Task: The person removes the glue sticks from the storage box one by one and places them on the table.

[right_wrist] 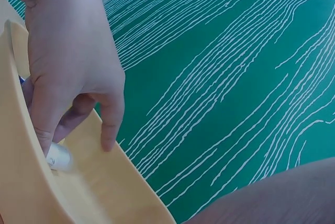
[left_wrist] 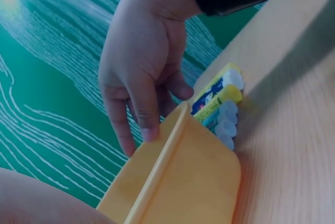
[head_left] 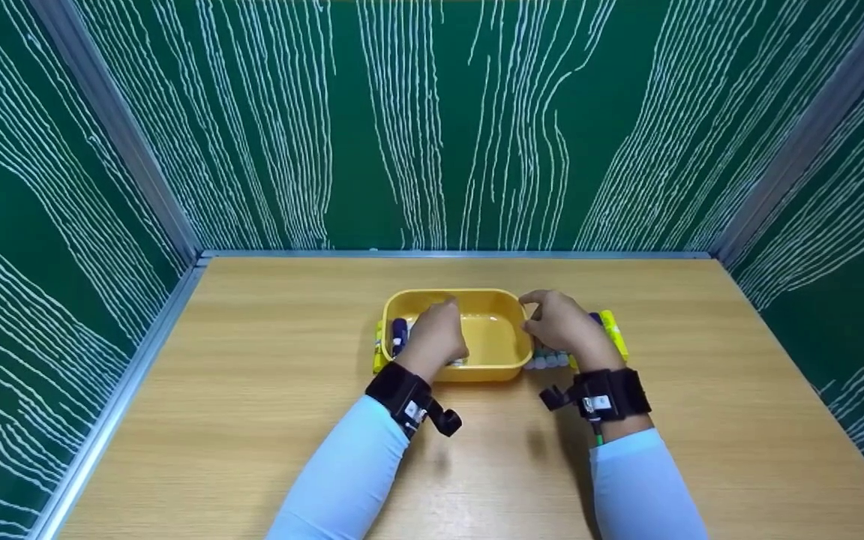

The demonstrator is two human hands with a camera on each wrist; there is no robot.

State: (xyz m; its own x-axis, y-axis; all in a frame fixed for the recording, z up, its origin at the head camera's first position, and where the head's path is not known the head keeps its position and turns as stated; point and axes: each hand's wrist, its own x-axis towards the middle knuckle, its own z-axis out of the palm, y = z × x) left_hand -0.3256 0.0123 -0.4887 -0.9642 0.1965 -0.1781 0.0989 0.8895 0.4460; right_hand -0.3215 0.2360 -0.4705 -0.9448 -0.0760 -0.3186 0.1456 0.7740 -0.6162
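Observation:
A yellow plastic tub [head_left: 493,369] stands on the wooden table. My left hand [head_left: 438,337] reaches down into it, fingers curled; the right wrist view shows its thumb and fingers around a white-ended stick [right_wrist: 60,157], perhaps a glue stick, mostly hidden by the hand. Left of that hand, a dark blue stick [head_left: 400,334] lies inside the tub. At the tub's right rim is my right hand [head_left: 563,324], loosely bent, index and thumb apart and nothing visible between them. Below it, outside the tub, lies a row of capped sticks [left_wrist: 215,104] in yellow, blue and teal.
A yellow stick [head_left: 379,352] lies against the tub's left outer side. Another yellow stick [head_left: 613,334] lies at the right end of the row. Green panels with white wavy lines [head_left: 402,150] enclose the table's back and sides, framed by metal bars [head_left: 454,254].

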